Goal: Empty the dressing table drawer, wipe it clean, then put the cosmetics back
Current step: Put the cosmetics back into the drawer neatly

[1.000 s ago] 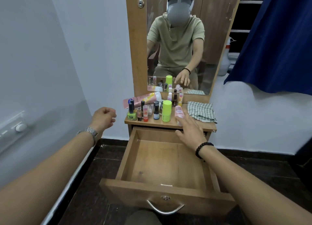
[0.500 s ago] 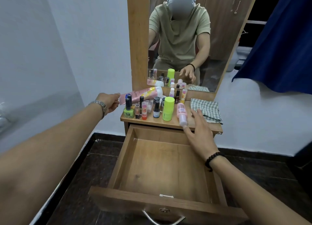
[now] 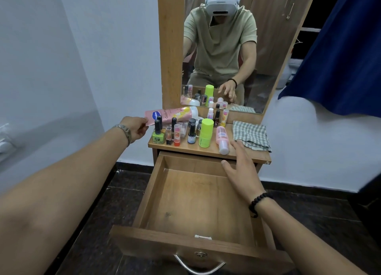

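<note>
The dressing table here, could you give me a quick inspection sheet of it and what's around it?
Surface: wooden table top, crowded with items.
Job's things: drawer pulled open, nothing seen inside; pink tube lying at the back; small bottles standing; green stick upright; pink bottle lying on its side.
Clutter: checked cloth folded on the top's right end.
Grippers: left hand pinches the pink tube's end; right hand open over the drawer, fingertips near the pink bottle.
Cables: nothing seen.
Surroundings: mirror behind, white wall, blue curtain at right, dark floor.
</note>
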